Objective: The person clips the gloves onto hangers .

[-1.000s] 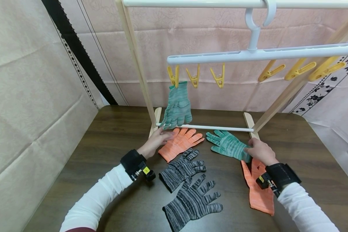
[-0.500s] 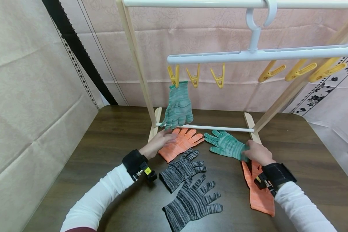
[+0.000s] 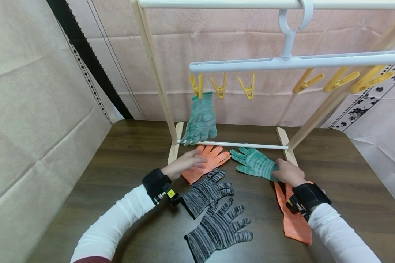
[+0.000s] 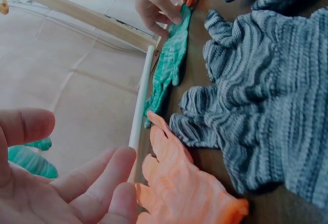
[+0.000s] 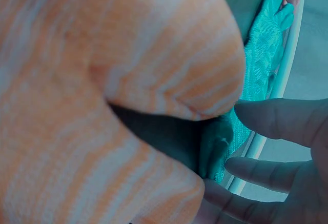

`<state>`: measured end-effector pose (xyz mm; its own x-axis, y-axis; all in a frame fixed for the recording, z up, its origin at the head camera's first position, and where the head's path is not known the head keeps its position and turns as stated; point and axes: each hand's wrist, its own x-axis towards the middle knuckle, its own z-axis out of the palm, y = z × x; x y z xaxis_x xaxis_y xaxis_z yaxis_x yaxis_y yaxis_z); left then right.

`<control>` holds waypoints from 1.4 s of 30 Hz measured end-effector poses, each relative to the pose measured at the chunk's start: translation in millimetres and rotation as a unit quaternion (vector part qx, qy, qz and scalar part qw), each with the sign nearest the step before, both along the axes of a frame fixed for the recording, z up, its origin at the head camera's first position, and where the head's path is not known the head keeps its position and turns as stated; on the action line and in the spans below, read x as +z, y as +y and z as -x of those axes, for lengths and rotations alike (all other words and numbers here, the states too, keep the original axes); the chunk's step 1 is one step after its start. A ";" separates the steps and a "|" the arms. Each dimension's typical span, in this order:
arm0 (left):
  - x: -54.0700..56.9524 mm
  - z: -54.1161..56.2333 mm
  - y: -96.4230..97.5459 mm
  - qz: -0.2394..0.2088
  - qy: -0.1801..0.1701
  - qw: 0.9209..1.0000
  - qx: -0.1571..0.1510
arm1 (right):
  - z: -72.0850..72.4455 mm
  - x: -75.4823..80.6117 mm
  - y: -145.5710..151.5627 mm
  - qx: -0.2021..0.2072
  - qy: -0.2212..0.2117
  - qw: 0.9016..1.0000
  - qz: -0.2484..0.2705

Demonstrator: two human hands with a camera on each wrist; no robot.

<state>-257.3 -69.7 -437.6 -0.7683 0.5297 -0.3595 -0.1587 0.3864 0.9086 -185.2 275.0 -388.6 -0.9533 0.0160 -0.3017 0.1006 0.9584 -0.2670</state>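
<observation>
My right hand point(image 3: 289, 172) pinches the cuff end of a green striped glove point(image 3: 255, 163), whose fingers point left along the table; in the right wrist view the thumb and fingers stand around the cuff point(image 5: 218, 142). My left hand point(image 3: 187, 164) is over an orange glove point(image 3: 214, 160), fingers relaxed and holding nothing. In the left wrist view its fingers point(image 4: 97, 183) are spread. Another green glove point(image 3: 200, 118) hangs by its cuff from a yellow clothespin point(image 3: 197, 87). Below my right hand lies a second orange glove point(image 3: 296, 226), partly hidden by the wrist.
Two black-and-grey striped gloves point(image 3: 218, 230) lie at the middle front of the table point(image 3: 145, 226). A light blue hanger point(image 3: 237, 65) with several yellow clothespins hangs from a white bar point(image 3: 217, 4). Wooden posts point(image 3: 156, 73) and a low white rod point(image 3: 243, 145) form the rack.
My right hand has moved slightly left, and the green glove on the table has shifted left with it. The left hand has moved down and right, away from the hanging glove's fingertips.
</observation>
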 end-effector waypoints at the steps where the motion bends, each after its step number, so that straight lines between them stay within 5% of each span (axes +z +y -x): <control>1: 32.7 -21.3 0.2 -0.007 0.010 1.000 -0.015 | 0.0 -0.1 -0.3 0.002 0.001 1.000 -0.002; 3: 72.5 -48.1 1.8 -0.022 0.032 0.999 -0.030 | 0.3 -0.5 -1.1 0.004 0.000 1.000 -0.007; 6: 92.4 -56.2 7.4 -0.042 0.038 0.998 -0.028 | 1.0 -1.5 -1.8 0.003 -0.001 1.000 -0.011; 17: 95.4 -37.1 25.1 -0.119 0.094 0.988 0.012 | 0.8 -3.5 -2.6 0.007 0.001 1.000 -0.007; 27: 128.8 -35.4 37.4 -0.190 0.126 0.972 0.064 | 2.2 -4.3 -2.2 0.004 -0.003 1.000 -0.007; 42: 158.6 -29.9 50.9 -0.242 0.166 0.950 0.105 | 4.8 -5.6 -3.5 0.003 -0.010 1.000 -0.005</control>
<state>-227.4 -18.8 -278.9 -0.9040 0.3934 0.1676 0.1404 -0.0970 0.9853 -190.0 271.5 -394.2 -0.9470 0.0138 -0.3208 0.1007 0.9614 -0.2560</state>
